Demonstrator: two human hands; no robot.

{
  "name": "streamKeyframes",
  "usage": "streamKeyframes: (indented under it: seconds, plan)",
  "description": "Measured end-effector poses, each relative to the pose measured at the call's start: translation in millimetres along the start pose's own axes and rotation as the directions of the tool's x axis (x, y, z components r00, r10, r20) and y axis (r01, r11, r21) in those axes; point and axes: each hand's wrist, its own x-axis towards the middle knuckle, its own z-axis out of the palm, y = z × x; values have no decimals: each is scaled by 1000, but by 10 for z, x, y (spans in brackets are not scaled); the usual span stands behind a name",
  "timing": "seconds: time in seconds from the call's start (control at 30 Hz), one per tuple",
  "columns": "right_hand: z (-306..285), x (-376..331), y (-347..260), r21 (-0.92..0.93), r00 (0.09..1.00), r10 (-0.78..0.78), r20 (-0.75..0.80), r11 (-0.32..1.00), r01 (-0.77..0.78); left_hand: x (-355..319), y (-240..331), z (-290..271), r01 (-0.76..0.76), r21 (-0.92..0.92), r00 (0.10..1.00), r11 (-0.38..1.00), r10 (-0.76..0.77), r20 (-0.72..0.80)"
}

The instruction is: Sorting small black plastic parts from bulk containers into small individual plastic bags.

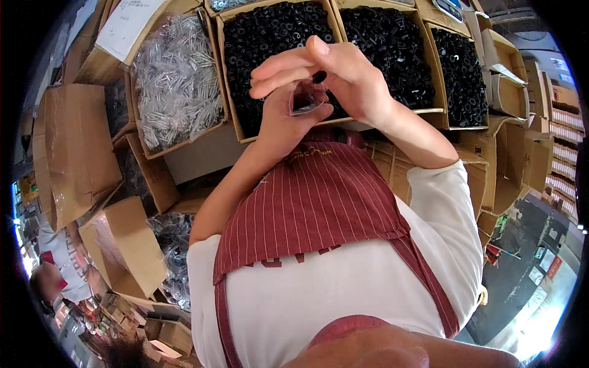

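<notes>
My left hand [287, 116] is wrapped round a small clear plastic bag [307, 110], its thumb along the near side and the bag's mouth spread. Dark contents show through the bag, too blurred to make out. Directly over it, my right hand [356, 76] is curled with its fingers reaching left. A small black part [319, 77] shows at the inner side of those fingers; its exact kind is unclear. Both hands are above an open carton of small black rings [276, 30]. To its right, another carton holds small black parts [389, 55].
Bagged silvery screw-like pieces [178, 80] fill a carton at the left. Farther right stands a narrow carton of black rings [457, 73]. Brown cardboard boxes [80, 147] crowd the left side. Another person [64, 264] is at the far left. A grey surface [521, 245] lies at right.
</notes>
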Motion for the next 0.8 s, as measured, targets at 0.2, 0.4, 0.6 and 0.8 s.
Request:
streamKeyframes:
  seconds: [0.2, 0.4, 0.6, 0.8]
  plan:
    - [-17, 54, 50, -365, 980, -138, 146, 913, 183, 4, 45, 11, -78, 99, 990, 992, 88, -109]
    - [-313, 44, -125, -394, 991, -132, -30, 913, 110, 58, 26, -44, -176, 28, 979, 984, 178, -102]
    - [-1778, -225, 478, -946, 950, -75, -302, 149, -289, 20, -11, -137, -114, 56, 989, 992, 119, -85]
    - [-1356, -896, 1329, -840, 887, -120, -446, -287, -461, 19, -41, -92, -33, -25, 994, 999, 30, -109]
